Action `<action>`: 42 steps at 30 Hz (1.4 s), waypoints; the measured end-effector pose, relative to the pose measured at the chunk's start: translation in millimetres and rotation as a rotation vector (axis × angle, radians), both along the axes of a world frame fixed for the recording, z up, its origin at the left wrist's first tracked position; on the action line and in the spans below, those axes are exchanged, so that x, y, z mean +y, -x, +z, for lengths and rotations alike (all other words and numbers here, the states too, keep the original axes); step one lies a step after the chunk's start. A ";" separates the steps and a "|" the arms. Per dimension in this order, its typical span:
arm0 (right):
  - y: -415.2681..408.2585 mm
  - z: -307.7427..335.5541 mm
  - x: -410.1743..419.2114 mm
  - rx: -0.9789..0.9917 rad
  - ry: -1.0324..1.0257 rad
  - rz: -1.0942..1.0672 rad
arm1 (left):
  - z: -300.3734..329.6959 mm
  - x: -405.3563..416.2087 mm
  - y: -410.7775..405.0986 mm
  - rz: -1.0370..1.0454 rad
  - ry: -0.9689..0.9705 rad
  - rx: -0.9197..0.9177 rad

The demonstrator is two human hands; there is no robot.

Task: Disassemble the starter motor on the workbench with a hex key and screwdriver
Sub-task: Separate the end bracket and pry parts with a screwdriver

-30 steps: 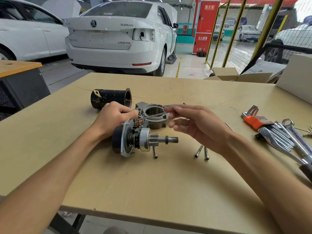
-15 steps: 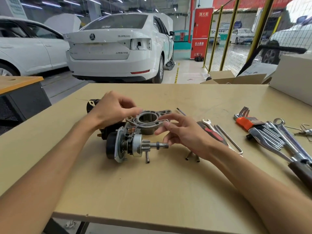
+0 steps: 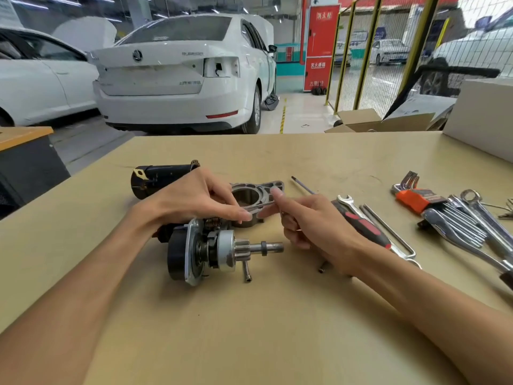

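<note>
The starter motor's drive assembly (image 3: 213,251) lies on the workbench (image 3: 249,329), its pinion shaft pointing right. Behind it are the black cylindrical housing (image 3: 158,179) and the aluminium nose housing (image 3: 258,190). My left hand (image 3: 194,201) hovers over the assembly and pinches one end of a thin hex key (image 3: 263,207). My right hand (image 3: 313,226) holds the other end in curled fingers, index finger pointing up. A red-and-black screwdriver (image 3: 363,223) lies just right of that hand.
Loose bolts lie in front of the assembly (image 3: 246,270) and under my right wrist (image 3: 322,266). To the right are an open-end wrench (image 3: 347,201), a long L-shaped key (image 3: 388,232), an orange hex key set (image 3: 416,198) and several spanners (image 3: 472,226). A white box (image 3: 485,112) stands at the far right.
My right hand has drawn in closer to my left hand and its index finger has lifted. The screwdriver and long key behind it have come into sight. The motor parts have not moved.
</note>
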State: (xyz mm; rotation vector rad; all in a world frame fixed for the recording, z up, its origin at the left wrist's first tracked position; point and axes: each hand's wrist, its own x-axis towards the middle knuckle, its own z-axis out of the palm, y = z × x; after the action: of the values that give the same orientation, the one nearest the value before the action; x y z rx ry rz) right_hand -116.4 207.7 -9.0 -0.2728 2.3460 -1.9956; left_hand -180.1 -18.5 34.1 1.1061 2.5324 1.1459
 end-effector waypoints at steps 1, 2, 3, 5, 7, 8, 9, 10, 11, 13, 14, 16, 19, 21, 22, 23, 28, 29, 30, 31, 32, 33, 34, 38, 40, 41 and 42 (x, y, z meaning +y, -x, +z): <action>0.2 -0.3 -1.1 -0.038 0.046 0.007 | 0.2 -0.3 0.1 0.005 0.005 -0.009; 0.1 -1.1 -1.3 -0.059 0.058 0.013 | 0.3 -0.6 0.1 0.007 0.012 -0.021; -0.4 -1.5 -1.8 -0.070 0.061 0.022 | 0.1 -0.6 0.3 0.004 0.019 -0.031; -0.6 -2.1 -2.2 -0.084 0.079 0.040 | -0.3 -0.9 1.0 -0.001 0.031 -0.042; -0.3 -1.4 -2.8 -0.102 0.105 0.054 | -0.1 -2.3 1.5 -0.008 0.040 -0.046; 0.0 -0.6 -2.7 -0.112 0.121 0.061 | 0.3 -3.2 1.6 -0.018 0.042 -0.049; 0.5 0.1 -2.4 -0.120 0.142 0.066 | 0.9 -3.6 2.0 -0.029 0.042 -0.054; 0.9 0.8 -1.8 -0.128 0.160 0.067 | 1.5 -4.0 2.1 -0.037 0.043 -0.063; 1.0 1.5 -1.1 -0.136 0.168 0.064 | 1.9 -3.9 2.2 -0.041 0.045 -0.074; 0.5 2.9 -0.5 -0.153 0.175 0.051 | 2.3 -3.6 2.3 -0.049 0.049 -0.087; 0.3 3.2 -1.3 -0.162 0.183 0.039 | 2.0 -3.7 2.4 -0.049 0.046 -0.086; -1.3 4.1 -2.1 -0.176 0.161 0.007 | 1.5 -4.1 3.2 -0.034 0.026 -0.072; -4.5 5.2 -1.6 -0.171 0.044 0.027 | 0.3 -5.3 5.5 -0.026 0.020 -0.066; -5.9 5.8 -1.1 -0.165 0.016 0.073 | -0.5 -5.8 6.4 -0.027 0.026 -0.071; -6.4 6.2 -1.0 -0.161 0.014 0.092 | -0.9 -5.9 6.8 -0.020 0.033 -0.070; -6.9 6.5 -0.6 -0.153 0.013 0.109 | -1.2 -5.9 7.3 -0.013 0.036 -0.071; -7.7 4.1 -0.9 -0.085 0.008 0.139 | -2.2 -5.6 5.1 -0.023 0.070 -0.053; -8.1 3.7 -1.3 -0.076 0.007 0.132 | -1.8 -5.7 4.6 -0.026 0.069 -0.050; -8.6 3.7 -2.0 -0.071 0.007 0.123 | -1.3 -5.9 4.1 -0.028 0.064 -0.055; -8.9 4.1 -3.0 -0.071 0.016 0.116 | -0.5 -6.4 4.0 -0.028 0.060 -0.060; -9.0 4.9 -3.7 -0.080 0.035 0.111 | 0.1 -6.7 3.9 -0.029 0.061 -0.061; -9.0 5.8 -4.4 -0.097 0.060 0.109 | 0.2 -7.1 3.8 -0.032 0.061 -0.060; -8.5 6.7 -4.7 -0.115 0.084 0.110 | 0.4 -7.2 3.7 -0.035 0.059 -0.057; -5.0 6.7 -2.5 -0.169 0.131 0.130 | 0.3 -6.2 4.0 -0.031 0.031 -0.068; -4.8 5.6 -0.7 -0.161 0.107 0.139 | -0.5 -6.2 4.5 -0.029 0.022 -0.067; -5.1 5.1 0.2 -0.154 0.093 0.146 | -0.8 -6.0 4.7 -0.027 0.019 -0.063; -5.5 4.9 0.9 -0.149 0.087 0.156 | -0.9 -5.8 4.2 -0.024 0.013 -0.064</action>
State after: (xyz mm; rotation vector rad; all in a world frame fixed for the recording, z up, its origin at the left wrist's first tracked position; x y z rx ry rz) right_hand -110.9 208.6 -4.1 -0.2899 2.0852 -1.9746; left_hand -184.3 -24.3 33.2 1.0762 2.4688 1.1379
